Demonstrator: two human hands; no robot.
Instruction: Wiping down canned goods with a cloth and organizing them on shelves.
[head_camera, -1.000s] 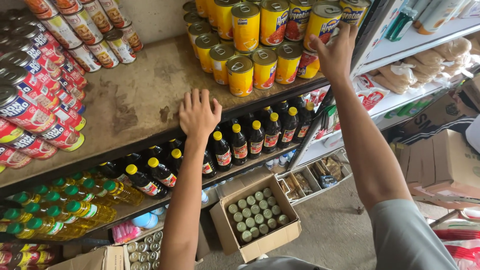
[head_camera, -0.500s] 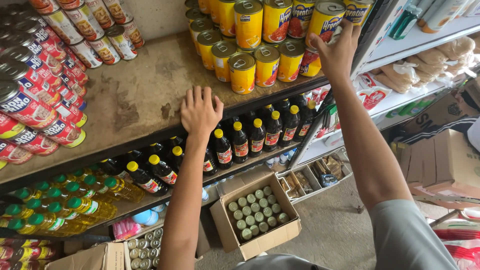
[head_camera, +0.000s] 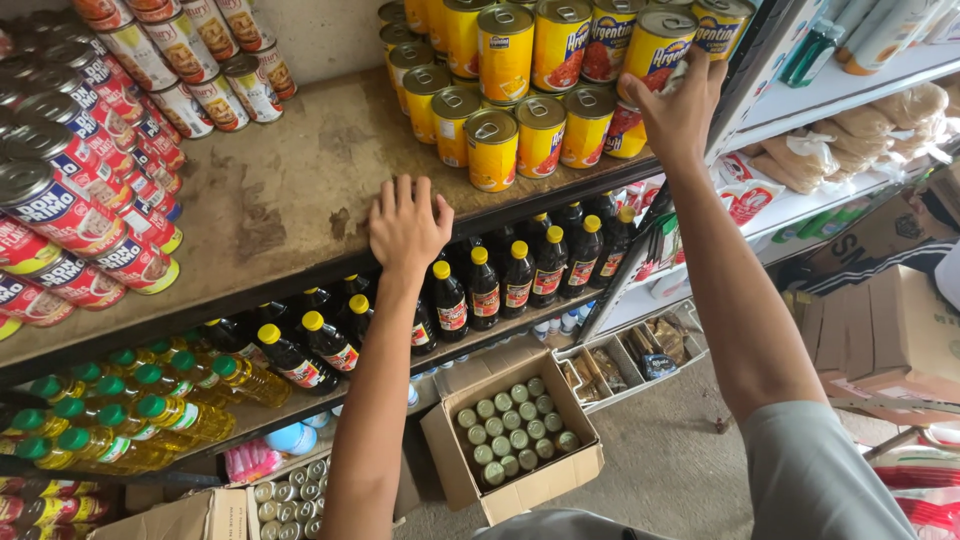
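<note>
- A worn wooden shelf (head_camera: 280, 190) is being leaned on by the left hand (head_camera: 405, 225), fingers spread flat.
- A cardboard box (head_camera: 515, 430) (packed with small cans) is seen below.
- A yellow can (head_camera: 655, 55) is being gripped by the raised right hand (head_camera: 680, 110).

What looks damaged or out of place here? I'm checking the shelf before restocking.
The wooden shelf is worn and stained, its surface flaking beside the left hand. The right hand grips a yellow can sitting slightly tilted. Nothing is spilled.
</note>
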